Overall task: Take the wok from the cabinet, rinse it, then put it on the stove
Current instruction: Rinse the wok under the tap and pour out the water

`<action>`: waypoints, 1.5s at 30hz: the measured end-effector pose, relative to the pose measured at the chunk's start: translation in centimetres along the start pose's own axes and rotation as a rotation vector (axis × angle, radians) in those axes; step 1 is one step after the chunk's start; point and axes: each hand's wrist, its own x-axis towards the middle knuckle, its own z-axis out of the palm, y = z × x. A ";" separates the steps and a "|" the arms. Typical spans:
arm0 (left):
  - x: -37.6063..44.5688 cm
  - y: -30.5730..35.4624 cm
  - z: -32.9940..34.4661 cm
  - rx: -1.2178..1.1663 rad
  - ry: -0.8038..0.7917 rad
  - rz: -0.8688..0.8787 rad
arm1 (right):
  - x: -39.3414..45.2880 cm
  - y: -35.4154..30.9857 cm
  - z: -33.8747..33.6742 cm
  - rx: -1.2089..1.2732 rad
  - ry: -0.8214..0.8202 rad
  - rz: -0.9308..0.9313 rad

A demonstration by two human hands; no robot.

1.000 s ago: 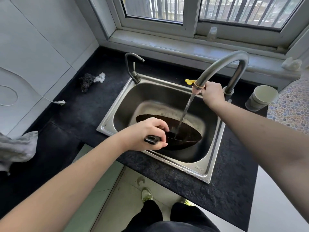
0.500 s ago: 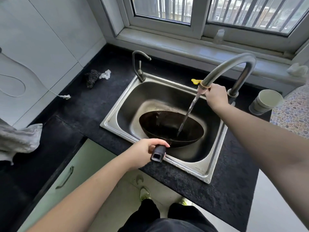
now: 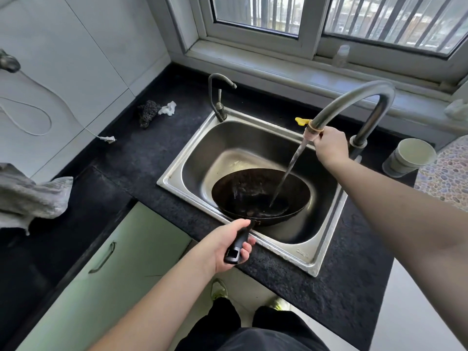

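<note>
Fingers of the left hand (image 3: 222,245) wrap the black handle (image 3: 238,243) of the one wok (image 3: 260,196), which sits tilted inside the sink (image 3: 192,150), its handle crossing the sink's near rim. Two taps stand at the sink's far edge: a small tap (image 3: 219,97) and a tall faucet (image 3: 354,102). The right hand (image 3: 329,145) curls around the faucet's spout end, from which water runs into the wok. One cup (image 3: 407,157) stands right of the sink.

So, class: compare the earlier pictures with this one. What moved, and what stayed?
The left hand drew the wok back toward the body and tipped it level. The right hand stays at the tap, and the water still runs.
</note>
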 end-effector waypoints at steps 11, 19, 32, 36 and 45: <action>1.8 -0.6 0.0 0.458 0.077 0.020 | 0.4 0.0 -0.4 -0.060 -0.003 -0.041; 3.1 0.9 -1.1 0.706 0.080 0.157 | 1.3 0.3 -0.4 -0.110 0.000 -0.065; 4.2 -0.1 -2.8 0.641 0.041 0.094 | 2.3 1.4 -0.6 -0.119 0.031 0.002; 4.5 0.3 -3.3 0.578 0.026 0.047 | 2.2 1.6 -0.3 -0.081 0.076 0.062; 5.1 -0.4 -3.0 0.426 -0.026 -0.028 | -3.8 1.7 -1.4 0.124 0.152 -0.059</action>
